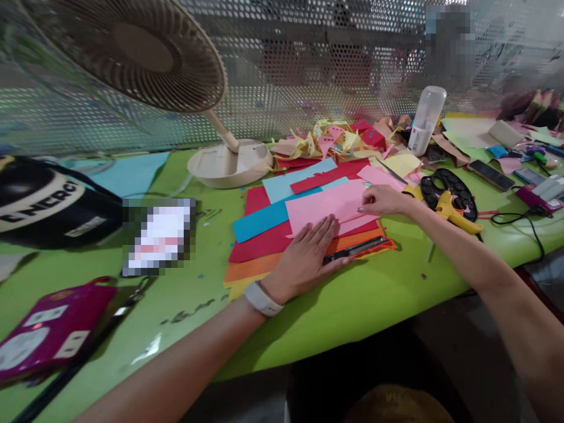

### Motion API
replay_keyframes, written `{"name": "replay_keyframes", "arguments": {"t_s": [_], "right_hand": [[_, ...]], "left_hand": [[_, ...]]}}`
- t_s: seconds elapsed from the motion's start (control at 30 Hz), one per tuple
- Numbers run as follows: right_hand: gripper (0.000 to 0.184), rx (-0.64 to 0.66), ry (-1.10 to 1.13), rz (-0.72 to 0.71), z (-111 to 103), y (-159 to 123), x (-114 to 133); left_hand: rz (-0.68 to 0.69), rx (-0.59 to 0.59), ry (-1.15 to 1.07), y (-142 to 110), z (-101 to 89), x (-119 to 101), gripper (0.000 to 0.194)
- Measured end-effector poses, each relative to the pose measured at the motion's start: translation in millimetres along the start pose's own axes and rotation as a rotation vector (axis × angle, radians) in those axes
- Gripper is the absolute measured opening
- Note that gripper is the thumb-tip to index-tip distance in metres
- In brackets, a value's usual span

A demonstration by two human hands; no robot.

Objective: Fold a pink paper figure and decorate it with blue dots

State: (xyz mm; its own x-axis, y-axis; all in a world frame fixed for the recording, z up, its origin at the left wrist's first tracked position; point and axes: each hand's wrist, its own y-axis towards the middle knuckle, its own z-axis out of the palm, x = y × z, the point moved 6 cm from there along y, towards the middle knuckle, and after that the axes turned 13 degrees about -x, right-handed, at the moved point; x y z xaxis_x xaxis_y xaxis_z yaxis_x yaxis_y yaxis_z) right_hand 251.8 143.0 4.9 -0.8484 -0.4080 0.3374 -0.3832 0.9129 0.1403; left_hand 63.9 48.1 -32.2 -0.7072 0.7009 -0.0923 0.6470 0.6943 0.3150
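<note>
A sheet of pink paper (pixel 326 200) lies on top of a stack of coloured paper. My left hand (pixel 311 249) presses flat on its near edge, fingers stretched out, with a pale band on the wrist. At the sheet's right side, the curled fingers of my right hand (pixel 381 201) pinch the pink paper. Beneath and around it are a blue strip (pixel 259 224), red paper (pixel 251 249), a light blue piece (pixel 275 189) and orange paper (pixel 247 269). A dark utility knife (pixel 363 248) with orange edging lies beside my left thumb.
To the right are a yellow glue gun (pixel 458 216), a black palette (pixel 469 197), a phone (pixel 491 175) and a clear bottle (pixel 426 120). Paper scraps (pixel 335 138) heap at the back. A fan (pixel 229 164), a black bag (pixel 57 202) and a magenta power strip (pixel 83 311) stand left.
</note>
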Motion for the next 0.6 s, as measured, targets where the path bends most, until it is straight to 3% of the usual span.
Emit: {"name": "replay_keyframes", "arguments": {"t_s": [0.6], "right_hand": [[0.024, 0.074, -0.160, 0.034, 1.6, -4.5, 2.8]], "left_hand": [[-0.003, -0.005, 0.006, 0.0, 0.6, 0.5, 0.089]]}}
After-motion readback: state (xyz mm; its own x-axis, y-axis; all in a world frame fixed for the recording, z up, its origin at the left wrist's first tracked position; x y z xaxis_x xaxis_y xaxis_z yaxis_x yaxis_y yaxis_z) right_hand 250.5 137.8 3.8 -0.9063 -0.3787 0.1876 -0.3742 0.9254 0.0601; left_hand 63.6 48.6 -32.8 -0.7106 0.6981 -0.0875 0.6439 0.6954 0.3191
